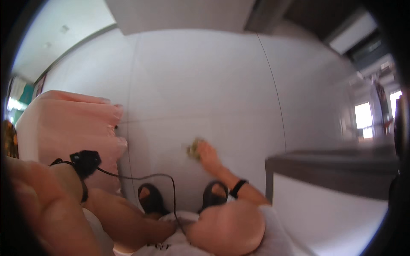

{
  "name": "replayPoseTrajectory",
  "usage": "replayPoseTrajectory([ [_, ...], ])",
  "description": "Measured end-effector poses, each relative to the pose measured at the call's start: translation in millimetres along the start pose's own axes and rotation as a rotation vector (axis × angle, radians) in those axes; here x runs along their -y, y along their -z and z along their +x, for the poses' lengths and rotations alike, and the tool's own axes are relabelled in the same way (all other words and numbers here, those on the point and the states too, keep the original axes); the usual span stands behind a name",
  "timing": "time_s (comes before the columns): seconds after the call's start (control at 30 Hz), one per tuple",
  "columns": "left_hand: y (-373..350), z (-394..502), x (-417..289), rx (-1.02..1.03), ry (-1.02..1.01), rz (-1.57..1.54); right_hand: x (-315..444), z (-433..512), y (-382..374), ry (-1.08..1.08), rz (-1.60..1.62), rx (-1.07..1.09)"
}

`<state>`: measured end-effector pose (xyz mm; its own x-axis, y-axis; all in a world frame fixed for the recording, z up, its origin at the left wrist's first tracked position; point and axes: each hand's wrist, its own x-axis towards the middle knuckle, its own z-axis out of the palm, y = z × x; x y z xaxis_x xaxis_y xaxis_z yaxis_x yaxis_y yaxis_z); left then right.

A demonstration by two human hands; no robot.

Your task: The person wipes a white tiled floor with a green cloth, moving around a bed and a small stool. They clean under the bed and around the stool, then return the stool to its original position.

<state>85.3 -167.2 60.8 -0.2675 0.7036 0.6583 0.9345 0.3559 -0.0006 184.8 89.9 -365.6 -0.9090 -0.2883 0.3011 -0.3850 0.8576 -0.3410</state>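
My right hand (209,156) reaches down over the pale tiled floor (198,80), its fingers closed on a crumpled yellow-green thing (194,149); motion blur hides whether it is a cloth or a sponge. That wrist wears a black band (238,188). Large, blurred skin (48,201) fills the lower left close to the camera; whether it is my left hand or arm, and what its fingers do, I cannot tell. Beside it a black strapped device (86,164) has a dark cable (150,175) that runs to my lap.
Pink fabric (73,118) drapes over something at the left. A dark-edged piece of furniture (323,169) stands close on the right, and a pale panel (185,16) rises at the far side. My feet, in black open-toed sandals (152,200), are on the floor below my bent knees.
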Motion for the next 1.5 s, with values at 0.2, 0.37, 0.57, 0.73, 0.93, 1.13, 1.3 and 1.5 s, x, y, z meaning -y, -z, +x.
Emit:
replayPoseTrajectory([
  [0.2, -65, 39, 28, 0.11, 0.108, -0.315, -69, -45, 60, -0.676, -0.03, -0.357],
  [0.37, -256, -22, 66, 0.568, 0.61, -0.324, -99, -63, 59, -0.984, -0.359, -0.076],
  [0.57, -392, -85, 80, 1.154, 0.987, -0.062, -182, -30, 80, -1.344, -0.369, 0.068],
  [0.73, -439, -68, 98, 1.268, 1.142, -0.093, -269, 4, 96, -1.756, -0.363, -0.057],
  [0.93, -449, -78, 110, 1.255, 1.151, -0.111, -396, 70, 116, -1.756, -0.357, -0.06],
  [1.13, -455, -76, 114, 1.246, 1.187, -0.131, -446, 198, 76, -1.263, -0.402, 0.024],
  [1.3, -455, -66, 111, 1.262, 1.191, -0.111, -351, 271, 12, -0.327, -0.405, -0.059],
  [1.5, -456, -64, 110, 1.286, 1.151, -0.087, -342, 171, 60, -0.142, -0.173, 0.105],
])
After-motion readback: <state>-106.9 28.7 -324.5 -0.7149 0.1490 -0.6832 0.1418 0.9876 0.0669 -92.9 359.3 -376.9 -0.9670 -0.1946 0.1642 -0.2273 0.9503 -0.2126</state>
